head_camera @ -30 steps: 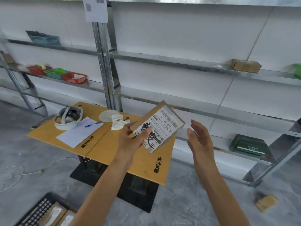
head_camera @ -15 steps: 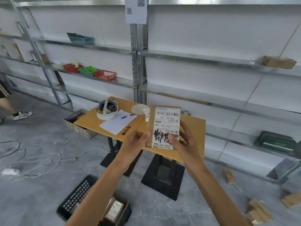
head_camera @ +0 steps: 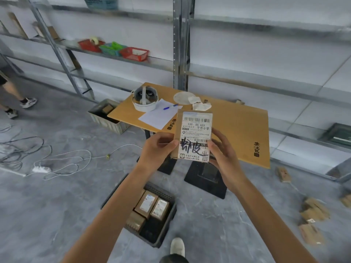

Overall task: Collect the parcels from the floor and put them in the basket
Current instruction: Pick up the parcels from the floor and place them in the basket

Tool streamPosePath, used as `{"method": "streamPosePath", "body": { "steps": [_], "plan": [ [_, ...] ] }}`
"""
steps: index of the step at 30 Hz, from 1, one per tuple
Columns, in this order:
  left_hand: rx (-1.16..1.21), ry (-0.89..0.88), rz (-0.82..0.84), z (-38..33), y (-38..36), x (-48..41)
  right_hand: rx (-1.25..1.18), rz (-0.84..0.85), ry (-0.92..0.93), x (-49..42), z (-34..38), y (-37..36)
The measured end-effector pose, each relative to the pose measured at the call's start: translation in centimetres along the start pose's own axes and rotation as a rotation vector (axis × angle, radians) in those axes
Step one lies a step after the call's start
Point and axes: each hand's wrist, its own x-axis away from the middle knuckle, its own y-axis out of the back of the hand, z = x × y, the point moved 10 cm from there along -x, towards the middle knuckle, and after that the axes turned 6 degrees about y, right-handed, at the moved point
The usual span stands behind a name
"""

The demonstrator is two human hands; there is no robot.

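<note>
Parcel, upright with long axis vertical, is being gripped by left hand and right hand; basket is sitting below, slightly leftward.

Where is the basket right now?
Head view, lower centre: the black basket sits on the floor, below the held parcel and just in front of the table bases.
</note>
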Motion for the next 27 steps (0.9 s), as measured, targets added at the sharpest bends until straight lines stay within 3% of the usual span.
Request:
{"method": "streamPosePath", "body": {
  "steps": [17,27],
  "plan": [
    [-0.183,0.311,0.148,12.4,5.1,-16.2,-0.005,-0.004,-0.339,-11.0,-16.8,-7.9],
    [-0.407,0.469,0.378,25.1,9.4,-20.9,0.043,-0.151,-0.603,-7.9,-28.9,-14.5]
  ]
}}
